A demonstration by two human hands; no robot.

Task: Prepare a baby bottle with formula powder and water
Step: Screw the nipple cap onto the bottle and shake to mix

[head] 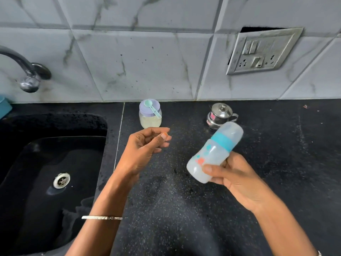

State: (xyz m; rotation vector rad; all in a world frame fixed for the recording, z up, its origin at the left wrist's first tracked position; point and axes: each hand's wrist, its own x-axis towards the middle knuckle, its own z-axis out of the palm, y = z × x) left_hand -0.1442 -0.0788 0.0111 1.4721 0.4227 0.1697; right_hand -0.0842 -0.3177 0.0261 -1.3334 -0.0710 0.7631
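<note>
My right hand (pixel 234 177) grips the base of a baby bottle (pixel 215 151) above the black counter. The bottle is tilted, its clear cap and teal collar pointing up and to the right, and it holds cloudy white liquid; it looks blurred. My left hand (pixel 147 145) hovers to the bottle's left with fingers loosely curled, holding nothing. Behind it stands a small jar (pixel 150 120) of pale powder with a lilac lid. A teal scoop (pixel 152 108) lies on that lid.
A small steel pot with a lid (pixel 218 114) stands at the back of the black speckled counter (pixel 184 209). A black sink (pixel 53 172) with a drain lies to the left, under a tap (pixel 27 71). A switch plate (pixel 262 50) hangs on the tiled wall.
</note>
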